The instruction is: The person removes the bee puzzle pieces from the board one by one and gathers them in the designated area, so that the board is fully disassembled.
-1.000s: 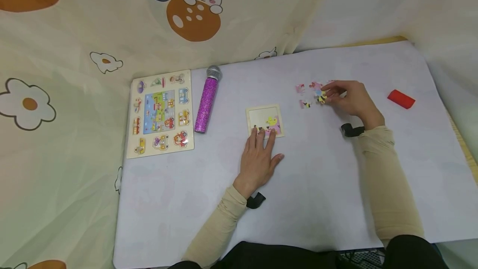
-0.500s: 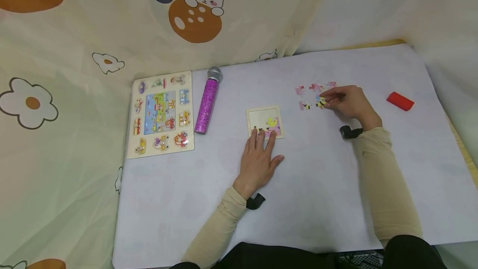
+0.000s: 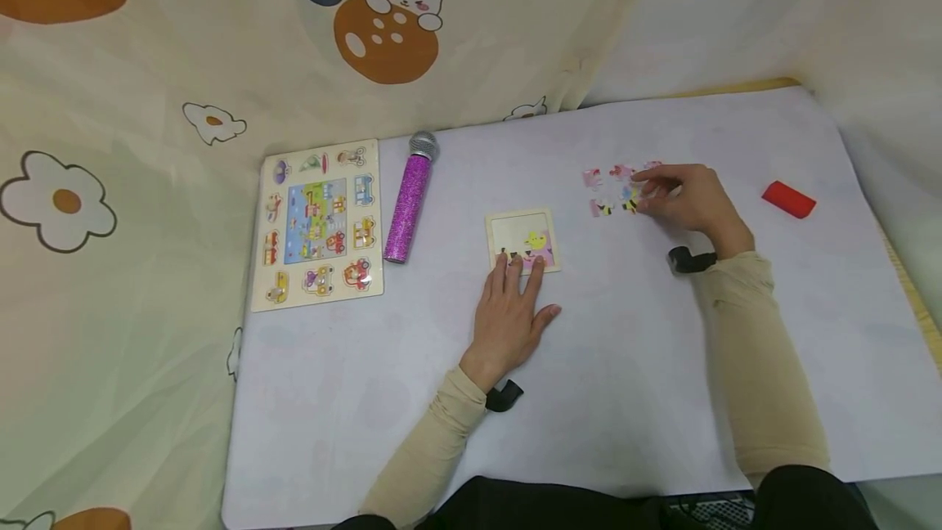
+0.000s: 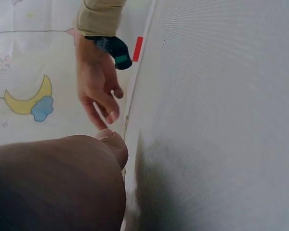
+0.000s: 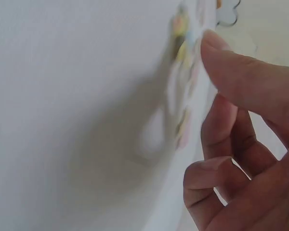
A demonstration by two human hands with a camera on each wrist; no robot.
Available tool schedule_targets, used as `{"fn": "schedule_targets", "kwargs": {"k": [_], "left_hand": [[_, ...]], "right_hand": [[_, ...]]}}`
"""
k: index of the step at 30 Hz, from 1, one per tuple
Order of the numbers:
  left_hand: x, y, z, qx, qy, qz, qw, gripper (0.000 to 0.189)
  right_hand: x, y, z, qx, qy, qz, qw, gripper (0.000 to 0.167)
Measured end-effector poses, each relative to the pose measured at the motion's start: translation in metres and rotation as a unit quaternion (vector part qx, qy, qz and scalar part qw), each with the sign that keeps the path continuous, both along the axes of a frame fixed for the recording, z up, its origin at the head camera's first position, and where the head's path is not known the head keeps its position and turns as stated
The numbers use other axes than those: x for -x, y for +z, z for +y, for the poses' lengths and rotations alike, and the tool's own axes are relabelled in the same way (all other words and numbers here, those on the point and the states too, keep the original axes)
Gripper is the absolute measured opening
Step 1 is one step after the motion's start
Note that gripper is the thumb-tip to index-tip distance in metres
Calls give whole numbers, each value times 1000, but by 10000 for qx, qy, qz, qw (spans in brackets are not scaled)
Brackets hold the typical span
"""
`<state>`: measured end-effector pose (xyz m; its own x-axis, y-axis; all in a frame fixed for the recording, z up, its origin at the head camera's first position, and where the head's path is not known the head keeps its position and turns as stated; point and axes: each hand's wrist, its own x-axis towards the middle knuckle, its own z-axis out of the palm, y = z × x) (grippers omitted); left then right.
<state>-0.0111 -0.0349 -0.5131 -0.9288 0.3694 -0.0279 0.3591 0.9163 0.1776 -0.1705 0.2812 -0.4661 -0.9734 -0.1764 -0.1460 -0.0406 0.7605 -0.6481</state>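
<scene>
Frame (image 3: 511, 231), square, cream, wooden-looking, part-filled, bears straight fingers of the left hand (image 3: 504, 321) on its near edge, presumably to steady it. Right of it, bent fingers of the right hand (image 3: 692, 196) hang at small pink printed puzzle pieces (image 3: 601, 208); any grip is unclear.

One white worktop (image 3: 625, 375). Two bare hands: one left hand (image 3: 505, 321), one right hand (image 3: 692, 199). Two beige sleeves (image 3: 761, 358). One small, square, pale-framed puzzle tray (image 3: 554, 248). At least five loose, pink-and-multicoloured puzzle pieces (image 3: 592, 177); the right hand may cover others. One large, cream, rectangular puzzle board (image 3: 349, 213), with ten small border pictures (image 3: 363, 189). One glittery purple microphone (image 3: 407, 207). One red block (image 3: 789, 199).
</scene>
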Motion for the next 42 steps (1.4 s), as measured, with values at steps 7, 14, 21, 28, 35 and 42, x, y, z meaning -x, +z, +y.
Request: {"fn": "schedule_targets", "kwargs": {"k": [7, 14, 21, 28, 35, 42], "left_hand": [[1, 1, -1, 29, -4, 1, 10000, 77], [2, 1, 0, 27, -10, -49, 10000, 76], [2, 0, 0, 73, -27, 8, 10000, 76], [1, 1, 1, 53, -5, -40, 10000, 76], [0, 0, 0, 57, -3, 28, 10000, 76], [0, -1, 0, 48, 9, 83, 10000, 75]], "right_hand": [[-5, 4, -43, 438, 737, 729, 9936, 27], [-8, -10, -91, 512, 1459, 563, 9864, 27], [-13, -12, -117, 173, 1828, 320, 9825, 23], [-16, -13, -123, 62, 1846, 121, 9827, 18], [-18, -12, -125, 148, 1794, 109, 9836, 20], [-22, -11, -126, 357, 1813, -2, 9828, 25]]}}
